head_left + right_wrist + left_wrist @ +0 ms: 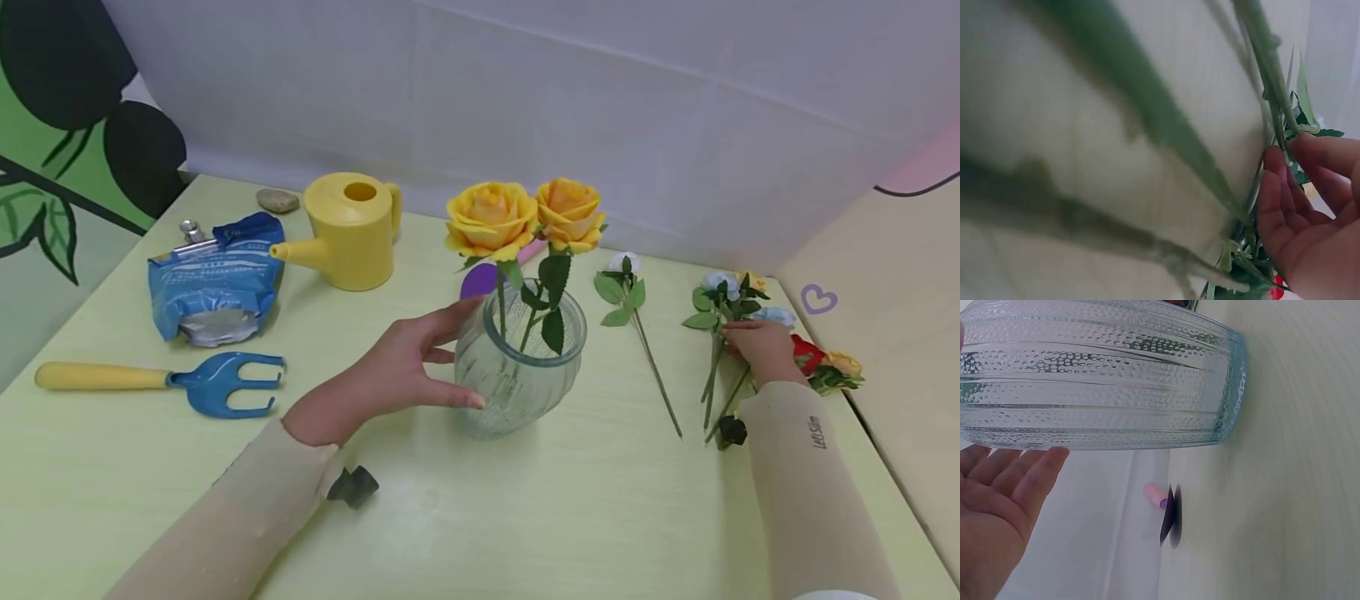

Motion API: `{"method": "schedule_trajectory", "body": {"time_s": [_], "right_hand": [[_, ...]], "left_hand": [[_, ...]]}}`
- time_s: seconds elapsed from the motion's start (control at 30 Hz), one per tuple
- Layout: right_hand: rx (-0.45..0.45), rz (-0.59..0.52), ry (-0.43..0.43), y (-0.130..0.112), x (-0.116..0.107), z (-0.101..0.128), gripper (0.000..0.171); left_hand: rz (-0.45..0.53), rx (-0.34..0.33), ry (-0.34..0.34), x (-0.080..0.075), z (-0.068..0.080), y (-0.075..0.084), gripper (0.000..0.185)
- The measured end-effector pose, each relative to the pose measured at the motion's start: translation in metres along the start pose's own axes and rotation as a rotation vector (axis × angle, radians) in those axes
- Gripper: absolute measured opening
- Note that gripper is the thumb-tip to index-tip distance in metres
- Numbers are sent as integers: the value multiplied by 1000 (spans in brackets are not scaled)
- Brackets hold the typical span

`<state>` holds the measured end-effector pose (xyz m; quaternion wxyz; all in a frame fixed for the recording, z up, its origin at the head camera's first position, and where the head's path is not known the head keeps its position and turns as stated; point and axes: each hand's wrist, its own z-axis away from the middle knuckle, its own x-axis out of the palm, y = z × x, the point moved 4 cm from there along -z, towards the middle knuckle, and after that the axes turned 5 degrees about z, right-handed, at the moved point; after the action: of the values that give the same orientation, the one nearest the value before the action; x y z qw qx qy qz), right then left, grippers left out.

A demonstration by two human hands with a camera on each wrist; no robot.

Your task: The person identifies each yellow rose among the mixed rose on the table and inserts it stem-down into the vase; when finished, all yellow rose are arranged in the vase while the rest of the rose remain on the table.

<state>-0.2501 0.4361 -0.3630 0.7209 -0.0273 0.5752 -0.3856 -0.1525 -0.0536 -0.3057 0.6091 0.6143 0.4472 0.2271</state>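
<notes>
The hands are both engaged in the head view: the left hand point(393, 379) is curving its widely spread thumb and fingers around the glass vase point(517, 404), and the right hand point(761, 346) is pinching among flower stems point(712, 379) well to the vase's right. The vase is keeping its long axis roughly upright, mouth facing up, two yellow roses point(491, 221) rising from it. Right of the vase, a white flower point(621, 292) is pointing its bloom away from the person; a watering can point(352, 250) is standing beyond the vase's left.

The left wrist view is revealing the vase's dimpled side and thick base, its axis running sideways there, base rightward.

The right wrist view is showing what the head view is hiding: thumb and fingertips closing on a green stem point(1266, 56), blurred stems crossing nearer.
</notes>
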Motion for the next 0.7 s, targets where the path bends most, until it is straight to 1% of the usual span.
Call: {"method": "schedule_trajectory", "body": {"time_s": [0.07, 0.17, 0.3, 0.43, 0.5, 0.57, 0.63, 0.7], "right_hand": [[-13, 17, -23, 0, 1, 0, 50], [-40, 28, -37, -1, 3, 0, 49], [-84, 41, -20, -4, 6, 2, 47], [-73, 23, -12, -4, 6, 3, 51], [-47, -16, -24, -4, 6, 4, 54], [-28, -82, -40, -4, 6, 5, 58], [-23, -156, -58, -5, 7, 7, 60], [-33, -205, -76, -7, 7, 10, 61]], "left_hand": [[2, 7, 2, 0, 0, 0, 100], [8, 12, 3, 0, 0, 0, 100], [14, 12, 2, 0, 0, -1, 100], [18, 12, 0, 0, 0, -1, 100], [20, 14, 1, 0, 0, -1, 100], [20, 17, 1, 0, 0, -1, 100], [21, 17, 1, 0, 0, -1, 100], [24, 18, 0, 0, 0, 0, 100]]}}
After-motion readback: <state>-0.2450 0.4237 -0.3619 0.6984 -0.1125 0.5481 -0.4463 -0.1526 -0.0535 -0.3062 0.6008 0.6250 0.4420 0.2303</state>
